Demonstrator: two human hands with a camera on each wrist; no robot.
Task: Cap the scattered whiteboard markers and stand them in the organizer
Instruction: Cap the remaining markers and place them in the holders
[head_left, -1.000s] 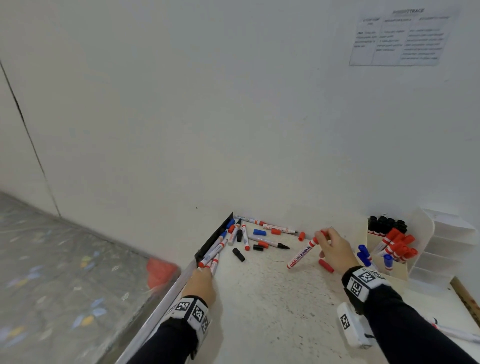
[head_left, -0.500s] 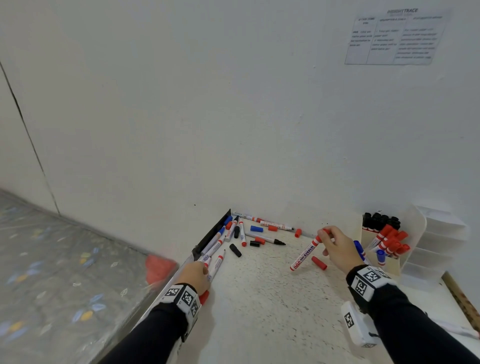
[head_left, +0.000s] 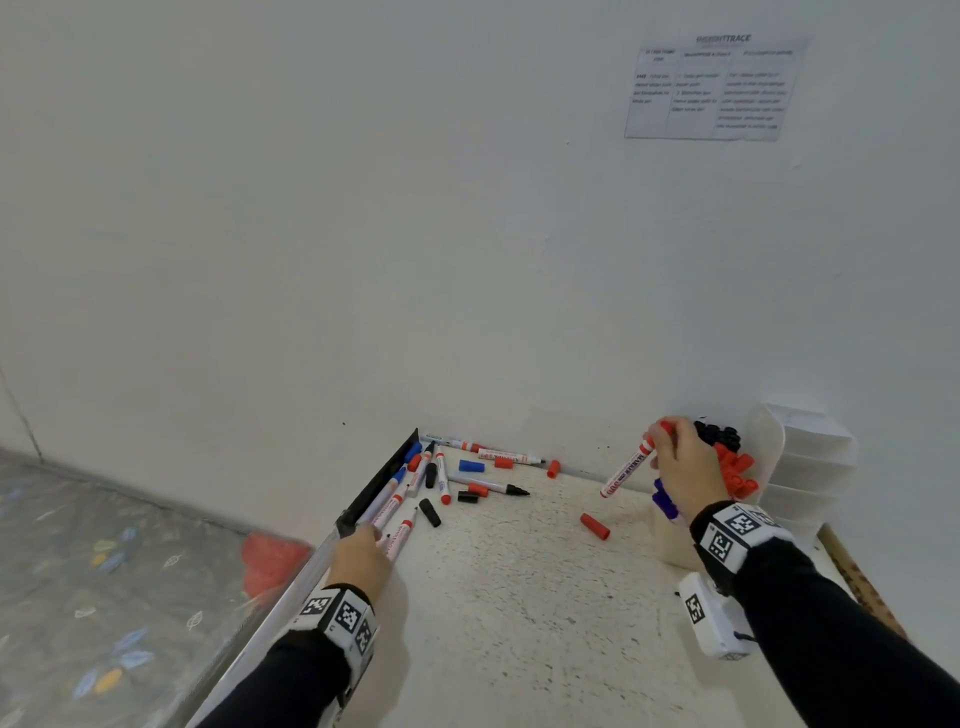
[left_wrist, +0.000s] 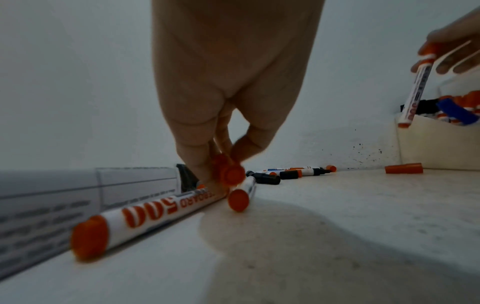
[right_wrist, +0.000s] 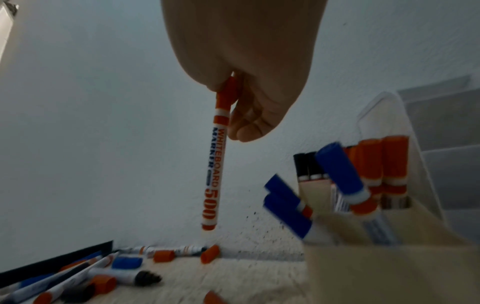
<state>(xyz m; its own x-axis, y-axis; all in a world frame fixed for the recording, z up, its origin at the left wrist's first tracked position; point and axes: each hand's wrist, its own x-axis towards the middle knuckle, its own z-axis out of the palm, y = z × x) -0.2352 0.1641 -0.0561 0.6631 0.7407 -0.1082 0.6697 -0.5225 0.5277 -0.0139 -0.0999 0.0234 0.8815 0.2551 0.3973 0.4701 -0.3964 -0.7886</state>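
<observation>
At the bottom of the head view, two dark sleeves reached over the speckled white table (head_left: 519, 597), each wrist wearing a band of black-and-white tags. The left hand (head_left: 358, 558) sat low at the table's left edge, its fingers (left_wrist: 197, 160) curled down and pinching a red cap (left_wrist: 228, 171), just above two red-ended markers (head_left: 402, 535) lying beside the black rail (head_left: 382, 480). To the right of centre a loose red cap (head_left: 595, 526) lay alone on the table.

Further in, at the right of the frame, the right hand (head_left: 685, 467) was raised off the table, gripping a capped red marker (head_left: 626, 470) by its cap end so the barrel hung down and to the left; in the right wrist view it hung nearly straight (right_wrist: 215, 170), clear of the table. Just right of it stood the organizer (right_wrist: 384, 257), with blue-capped markers (right_wrist: 337, 172) leaning in its front compartment and red-capped (head_left: 735, 470) and black-capped ones (head_left: 719, 434) behind. A white tiered tray (head_left: 800, 457) stood beyond it.

Towards the back, against the wall (head_left: 467, 234), the scattered lot lay in the centre: an uncapped black marker (head_left: 491, 487), a blue cap (head_left: 471, 466), black caps (head_left: 430, 512), and more red caps (head_left: 553, 468). A printed sheet (head_left: 711, 88) hung at the upper right.
</observation>
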